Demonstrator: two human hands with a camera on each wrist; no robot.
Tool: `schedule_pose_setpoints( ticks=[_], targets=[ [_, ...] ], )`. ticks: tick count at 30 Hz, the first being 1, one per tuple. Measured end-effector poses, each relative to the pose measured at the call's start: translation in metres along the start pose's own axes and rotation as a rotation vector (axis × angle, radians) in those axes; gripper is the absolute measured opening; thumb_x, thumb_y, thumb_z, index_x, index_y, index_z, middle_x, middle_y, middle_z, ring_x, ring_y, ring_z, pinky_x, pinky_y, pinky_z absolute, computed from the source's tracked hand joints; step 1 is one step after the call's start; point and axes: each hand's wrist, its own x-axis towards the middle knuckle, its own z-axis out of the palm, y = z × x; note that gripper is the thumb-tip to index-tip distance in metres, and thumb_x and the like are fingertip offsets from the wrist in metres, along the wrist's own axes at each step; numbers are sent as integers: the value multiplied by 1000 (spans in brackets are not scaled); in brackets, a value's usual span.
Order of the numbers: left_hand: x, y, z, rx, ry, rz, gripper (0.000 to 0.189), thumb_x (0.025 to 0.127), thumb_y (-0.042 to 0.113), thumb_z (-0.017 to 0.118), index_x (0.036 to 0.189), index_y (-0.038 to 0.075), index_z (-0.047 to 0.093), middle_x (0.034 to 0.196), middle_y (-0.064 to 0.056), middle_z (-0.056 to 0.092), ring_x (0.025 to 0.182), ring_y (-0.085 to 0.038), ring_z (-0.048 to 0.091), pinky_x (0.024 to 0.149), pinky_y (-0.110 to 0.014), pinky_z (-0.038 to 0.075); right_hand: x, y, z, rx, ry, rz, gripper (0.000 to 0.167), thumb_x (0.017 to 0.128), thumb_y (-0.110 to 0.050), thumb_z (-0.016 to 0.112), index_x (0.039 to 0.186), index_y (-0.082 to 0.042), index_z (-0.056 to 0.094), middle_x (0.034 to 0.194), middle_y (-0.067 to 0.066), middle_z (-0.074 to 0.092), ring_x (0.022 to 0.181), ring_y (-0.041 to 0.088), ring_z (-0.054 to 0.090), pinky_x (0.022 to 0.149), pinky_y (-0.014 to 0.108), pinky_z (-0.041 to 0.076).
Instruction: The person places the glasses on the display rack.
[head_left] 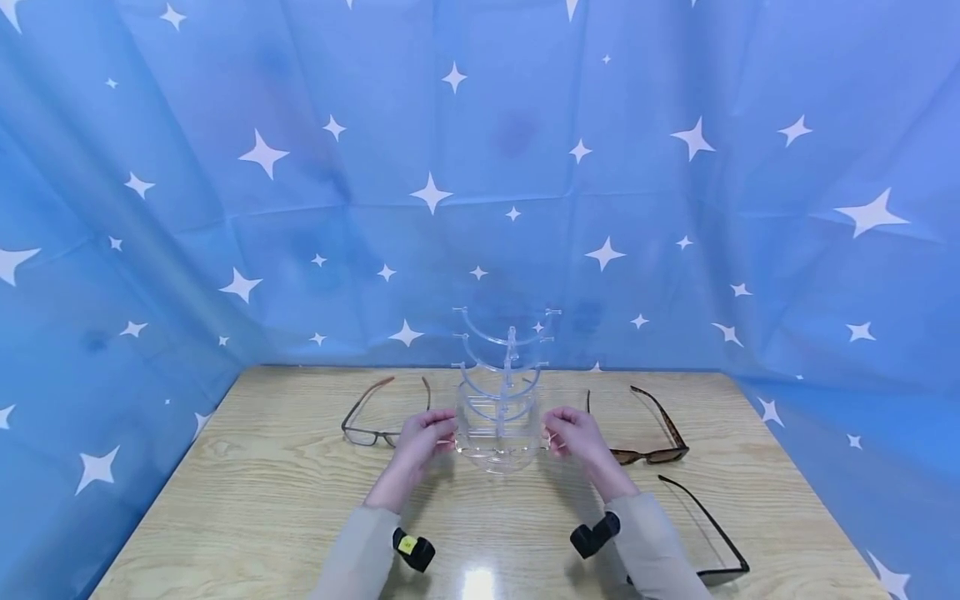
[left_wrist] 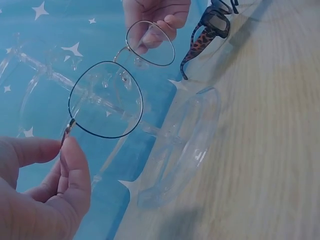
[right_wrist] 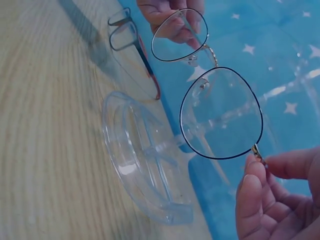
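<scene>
Both hands hold one pair of round eyeglasses [left_wrist: 142, 102] with thin dark rims and gold-coloured hinges. My left hand [head_left: 427, 437] pinches one hinge end between thumb and fingers. At the opposite hinge, my right hand [head_left: 573, 433] has the same kind of pinch. A clear plastic glasses stand [head_left: 512, 354], with curved arms stacked along an upright post, stands behind the eyeglasses in the head view. Its rounded base [right_wrist: 112, 125] rests on the table. Seen from each wrist, the lenses overlap the post, and the temples are hard to make out.
Dark-rimmed eyeglasses [head_left: 363, 436] with reddish-brown temple tips lie left of the stand. To the right are tortoiseshell sunglasses [head_left: 663, 456], and nearer the front a black-framed pair [head_left: 726, 575], partly hidden by the right sleeve. A blue star-patterned cloth [head_left: 517, 125] hangs behind the wooden table [head_left: 247, 500].
</scene>
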Motion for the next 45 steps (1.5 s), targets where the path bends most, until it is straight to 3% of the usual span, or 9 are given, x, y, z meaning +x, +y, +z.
schedule_pose_setpoints(
  ticks=[5, 10, 21, 26, 45],
  targets=[
    [12, 1, 4, -28, 37, -9, 32, 88, -1, 59, 116, -14, 54, 87, -6, 59, 67, -9, 55, 58, -16, 51, 12, -3, -1, -19, 10, 7, 23, 96, -11, 51, 108, 9, 54, 74, 7, 58, 55, 10, 51, 51, 22, 44],
    [23, -2, 7, -59, 84, -12, 31, 87, -3, 58, 115, -16, 54, 79, -2, 57, 64, -8, 55, 56, -14, 49, 24, -3, -1, -40, 38, 12, 26, 96, -10, 51, 112, 10, 54, 73, 6, 59, 55, 10, 52, 54, 23, 47],
    [38, -8, 18, -118, 190, 42, 25, 84, -7, 59, 107, -16, 59, 76, -10, 60, 58, -8, 54, 50, -14, 47, 42, 4, -1, -45, 58, 42, 29, 96, -11, 49, 115, 10, 53, 71, 3, 58, 55, 8, 51, 54, 21, 46],
    [43, -11, 19, -106, 215, 53, 24, 82, -7, 59, 104, -15, 61, 73, -5, 59, 57, -8, 55, 50, -14, 46, 47, 10, -1, -53, 51, 44, 28, 96, -10, 49, 114, 11, 54, 71, 3, 58, 54, 8, 50, 52, 20, 44],
    [51, -15, 21, -83, 237, 17, 22, 83, -7, 59, 104, -12, 62, 79, -13, 62, 59, -10, 55, 50, -14, 47, 54, 17, 1, -61, 76, 25, 26, 96, -9, 49, 112, 10, 56, 72, 5, 58, 56, 9, 51, 51, 20, 45]
  ],
)
